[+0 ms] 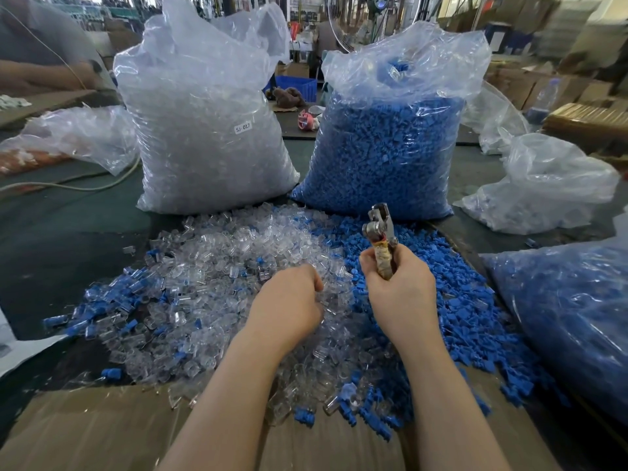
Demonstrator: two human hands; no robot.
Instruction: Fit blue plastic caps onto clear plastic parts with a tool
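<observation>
A heap of clear plastic parts covers the middle of the table, with a heap of blue caps to its right. My left hand lies knuckles-up on the clear heap with its fingers curled down into the parts; what it holds is hidden. My right hand grips the taped handles of a metal plier-like tool, which points up and away from me over the edge of the blue heap. Nothing shows in the tool's jaws.
A tall bag of clear parts and a tall bag of blue caps stand behind the heaps. Another blue-filled bag lies at the right. Cardboard lies in front. A person's arm rests at far left.
</observation>
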